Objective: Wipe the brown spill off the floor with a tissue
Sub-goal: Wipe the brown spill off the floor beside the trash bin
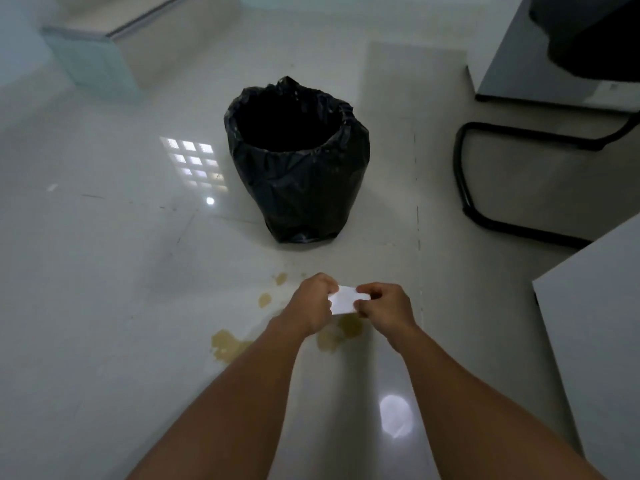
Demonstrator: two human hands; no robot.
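- Both forearms reach forward and down; the left hand and right hand meet above the floor.
- Fingers of each hand pinch opposite edges of one small white tissue (held off the floor).
- The brown spill lies beneath in about five patches.
- One black-lined bin stands beyond.

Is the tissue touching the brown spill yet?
Apart. The head view shows the tissue pinched between both hands, left hand and right hand, above the brown spill on the floor.
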